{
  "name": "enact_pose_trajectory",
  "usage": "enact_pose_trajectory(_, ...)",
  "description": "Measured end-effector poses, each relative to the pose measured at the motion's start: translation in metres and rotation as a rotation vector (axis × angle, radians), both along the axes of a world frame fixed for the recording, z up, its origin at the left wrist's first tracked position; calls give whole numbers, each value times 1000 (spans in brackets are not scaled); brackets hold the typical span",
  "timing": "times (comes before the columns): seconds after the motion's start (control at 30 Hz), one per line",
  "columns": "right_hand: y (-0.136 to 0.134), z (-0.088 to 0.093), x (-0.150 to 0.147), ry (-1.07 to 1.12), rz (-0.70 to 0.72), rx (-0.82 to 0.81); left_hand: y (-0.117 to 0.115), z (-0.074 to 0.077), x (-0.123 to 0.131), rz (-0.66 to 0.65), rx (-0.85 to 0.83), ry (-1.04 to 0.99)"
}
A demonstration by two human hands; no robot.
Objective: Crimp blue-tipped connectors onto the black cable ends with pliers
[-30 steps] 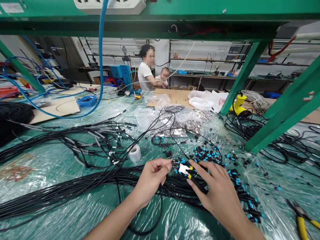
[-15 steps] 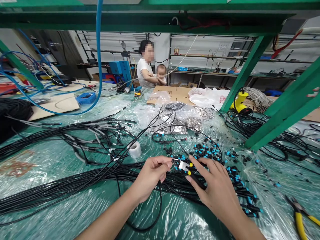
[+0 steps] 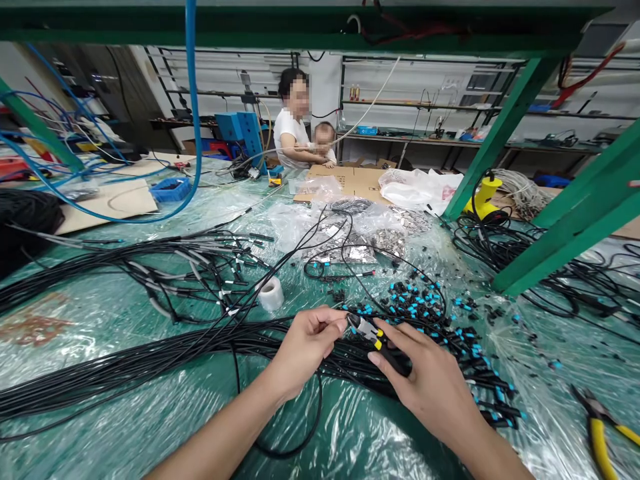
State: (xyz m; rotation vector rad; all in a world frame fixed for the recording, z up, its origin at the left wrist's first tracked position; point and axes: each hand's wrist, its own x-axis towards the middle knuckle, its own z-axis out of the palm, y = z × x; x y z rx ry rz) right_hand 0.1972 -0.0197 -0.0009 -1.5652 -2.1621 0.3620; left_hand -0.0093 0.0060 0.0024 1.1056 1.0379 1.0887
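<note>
My left hand (image 3: 313,340) is closed in a pinch on the end of a black cable (image 3: 320,407), which hangs in a loop below the fingers. Small cutting pliers (image 3: 367,331) with black and yellow handles are held in my right hand (image 3: 430,373). Their jaws meet the cable tip just beyond my left fingertips; whether they grip it is too small to tell. Under both hands runs a thick bundle of black cables (image 3: 200,353). Right behind the pliers lies a heap of black connectors with blue parts (image 3: 415,300).
A clear tape roll (image 3: 271,294) stands behind my left hand. Yellow-handled pliers (image 3: 597,427) lie at the right edge. Bags of metal parts (image 3: 345,243) sit farther back, near a green post (image 3: 500,147). Across the table, a person (image 3: 293,130) holds a small child (image 3: 324,143).
The pliers' handles have come closer together and their jaws have turned at the cable tip. My right fingers have closed in slightly. The left hand keeps its pinch.
</note>
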Motion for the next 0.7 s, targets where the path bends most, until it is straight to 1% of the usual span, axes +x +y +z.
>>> enact_pose_trajectory(0.03,-2,3,-2,87,-2,-73,0,0,1,8,-8,-34)
enact_pose_trajectory(0.1,-4,8,-4,321,49,-263,-2,0,3,25,-18,-92)
enact_pose_trajectory(0.17,-6,13,-5,581,124,-513,-4,0,5,47,-11,-116)
enact_pose_trajectory(0.23,-6,16,-5,814,121,-742,-7,1,9,50,12,-104)
enact_pose_trajectory(0.27,-5,17,-4,891,90,-799,-8,2,10,39,19,-95)
enact_pose_trajectory(0.3,-4,18,-3,928,53,-802,-10,2,12,24,20,-87)
enact_pose_trajectory(0.33,-2,18,-2,924,19,-763,-11,2,12,11,17,-85)
enact_pose_trajectory(0.4,2,18,0,813,-27,-609,-11,1,13,10,6,-103)
enact_pose_trajectory(0.5,5,15,3,567,-89,-302,-9,1,10,45,13,-123)
enact_pose_trajectory(0.6,5,9,6,263,-147,-30,-7,2,7,42,31,-130)
enact_pose_trajectory(0.67,4,6,7,130,-141,62,-7,4,7,31,42,-152)
enact_pose_trajectory(0.7,3,4,7,102,-121,90,-7,4,8,28,49,-164)
